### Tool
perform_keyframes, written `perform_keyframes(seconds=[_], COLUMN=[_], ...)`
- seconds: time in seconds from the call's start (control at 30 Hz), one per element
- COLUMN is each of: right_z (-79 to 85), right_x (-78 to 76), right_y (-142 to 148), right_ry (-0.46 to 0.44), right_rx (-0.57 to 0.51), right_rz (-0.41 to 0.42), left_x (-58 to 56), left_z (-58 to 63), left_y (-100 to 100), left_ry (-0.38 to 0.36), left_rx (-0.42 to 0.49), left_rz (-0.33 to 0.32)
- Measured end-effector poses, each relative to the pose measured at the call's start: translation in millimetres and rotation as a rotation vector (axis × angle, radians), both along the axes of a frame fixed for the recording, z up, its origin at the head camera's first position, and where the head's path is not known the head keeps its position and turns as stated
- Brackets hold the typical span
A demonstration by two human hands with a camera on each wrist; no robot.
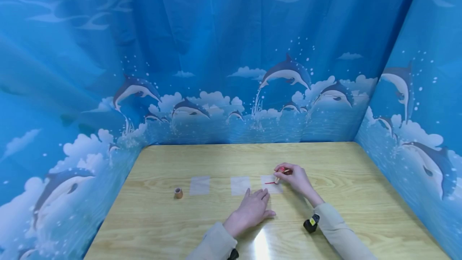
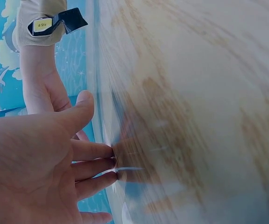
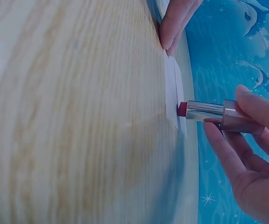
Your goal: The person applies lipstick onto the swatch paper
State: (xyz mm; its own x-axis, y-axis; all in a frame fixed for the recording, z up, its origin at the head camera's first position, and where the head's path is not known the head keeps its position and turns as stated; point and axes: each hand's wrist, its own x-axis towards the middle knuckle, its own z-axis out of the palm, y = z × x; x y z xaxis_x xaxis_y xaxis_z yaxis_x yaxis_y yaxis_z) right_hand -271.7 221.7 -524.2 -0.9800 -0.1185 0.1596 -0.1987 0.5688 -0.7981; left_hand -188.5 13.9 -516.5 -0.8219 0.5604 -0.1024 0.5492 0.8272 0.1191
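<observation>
My right hand (image 1: pixel 298 178) pinches a lipstick (image 3: pixel 204 111) by its metallic base between thumb and fingers. Its red tip (image 3: pixel 182 109) meets the rightmost white paper square (image 1: pixel 276 190), where a short red line (image 1: pixel 269 183) runs left from it. Seen in the head view, my left hand (image 1: pixel 252 208) lies palm down with fingers stretched out, fingertips at the near left edge of that same square. In the left wrist view its fingers (image 2: pixel 93 150) are extended against the tabletop, holding nothing.
Two more white paper squares, a middle one (image 1: pixel 240 186) and a left one (image 1: pixel 199 185), lie in a row on the wooden table (image 1: pixel 159 228). A small copper-coloured cap (image 1: pixel 178 193) stands at the left. Blue dolphin-print curtains (image 1: pixel 231 51) enclose the table's back and sides.
</observation>
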Motion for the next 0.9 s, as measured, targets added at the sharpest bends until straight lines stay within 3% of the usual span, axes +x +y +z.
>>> perform_keyframes(seconds=[0.23, 0.5, 0.9], right_z=[1.2, 6.7, 6.0], right_x=[0.5, 5.8, 19.5], right_y=[3.9, 8.6, 6.7], right_ry=[-0.011, -0.050, -0.110], right_rx=[-0.011, -0.209, -0.333], right_rz=[-0.002, -0.079, -0.130], left_x=[0.4, 0.0, 3.5], left_z=[0.3, -0.9, -2.4], left_y=[-0.8, -1.1, -3.3], left_ry=[0.001, -0.010, 0.005], left_rx=[0.005, 0.026, 0.059], left_rz=[-0.001, 0.005, 0.000])
